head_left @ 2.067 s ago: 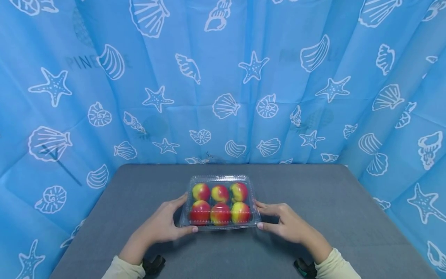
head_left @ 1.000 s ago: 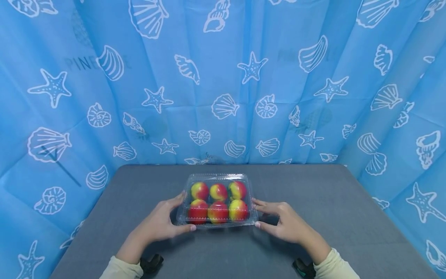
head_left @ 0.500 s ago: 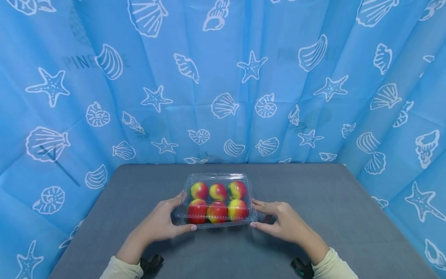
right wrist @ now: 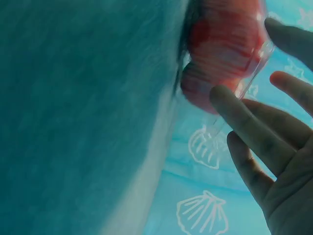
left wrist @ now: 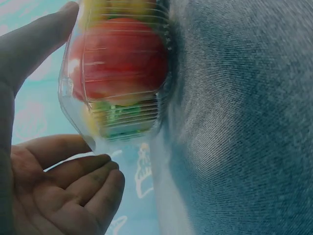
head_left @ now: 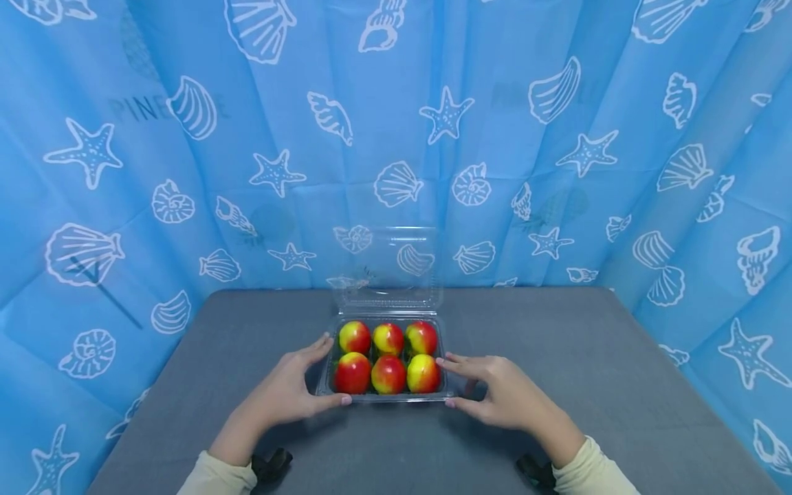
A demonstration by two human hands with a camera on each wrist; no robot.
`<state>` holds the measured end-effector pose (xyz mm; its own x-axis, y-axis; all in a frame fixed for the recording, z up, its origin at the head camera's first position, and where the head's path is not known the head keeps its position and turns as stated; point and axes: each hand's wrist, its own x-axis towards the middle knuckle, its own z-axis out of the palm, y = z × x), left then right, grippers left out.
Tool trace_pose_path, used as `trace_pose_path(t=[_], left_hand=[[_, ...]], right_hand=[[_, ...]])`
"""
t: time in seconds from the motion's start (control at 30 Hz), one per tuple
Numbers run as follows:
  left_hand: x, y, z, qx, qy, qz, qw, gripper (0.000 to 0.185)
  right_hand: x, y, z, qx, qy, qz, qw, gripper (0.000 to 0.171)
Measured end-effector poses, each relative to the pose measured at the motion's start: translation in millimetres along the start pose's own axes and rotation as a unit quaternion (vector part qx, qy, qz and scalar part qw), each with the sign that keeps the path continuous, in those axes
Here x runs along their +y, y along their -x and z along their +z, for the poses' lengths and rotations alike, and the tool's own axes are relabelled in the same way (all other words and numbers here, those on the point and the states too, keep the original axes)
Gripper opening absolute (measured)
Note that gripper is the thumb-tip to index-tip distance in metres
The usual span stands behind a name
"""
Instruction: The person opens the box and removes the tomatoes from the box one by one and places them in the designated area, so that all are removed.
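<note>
A clear plastic clamshell box (head_left: 385, 397) sits mid-table on the grey tabletop (head_left: 557, 357), holding several red-and-yellow round fruits (head_left: 388, 375). Its lid (head_left: 386, 268) stands upright at the back, hinged open. My left hand (head_left: 306, 381) rests against the box's left side, thumb at the front corner and fingers straight. My right hand (head_left: 479, 385) lies against the right side, fingers extended. In the left wrist view the thumb (left wrist: 29, 49) touches the box wall (left wrist: 122, 112) while the other fingers hang relaxed. The right wrist view shows straight fingers (right wrist: 254, 127) beside a red fruit (right wrist: 225, 39).
A blue curtain (head_left: 185, 172) printed with white shells and starfish encloses the table on the back, left and right. The table's far edge runs just behind the lid. Black wrist-mounted gear (head_left: 272, 464) shows by both sleeves.
The lid, closed over the fruit half a second ago, now stands upright and open. The box slid slightly left earlier. Both hands stay at its sides.
</note>
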<state>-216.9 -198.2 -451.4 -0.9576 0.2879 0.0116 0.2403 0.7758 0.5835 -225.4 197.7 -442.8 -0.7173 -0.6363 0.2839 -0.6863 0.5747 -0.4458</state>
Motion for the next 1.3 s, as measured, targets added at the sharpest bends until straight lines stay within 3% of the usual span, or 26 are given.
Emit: trace_pose_path(t=[0.4, 0.8, 1.3], left_hand=[[0.9, 1.9, -3.8, -0.018, -0.008, -0.012, 0.9997, 0.11], [23.6, 9.1, -10.3, -0.048, -0.042, -0.061, 0.9961, 0.112], [31.7, 15.6, -16.2, -0.06, -0.037, -0.029, 0.9971, 0.108]], right_hand=[[10, 1, -8, -0.029, -0.061, 0.007, 0.998, 0.045], [5, 3, -15, -0.045, -0.063, 0.023, 0.997, 0.031], [0, 4, -16, -0.021, -0.087, -0.012, 0.996, 0.022]])
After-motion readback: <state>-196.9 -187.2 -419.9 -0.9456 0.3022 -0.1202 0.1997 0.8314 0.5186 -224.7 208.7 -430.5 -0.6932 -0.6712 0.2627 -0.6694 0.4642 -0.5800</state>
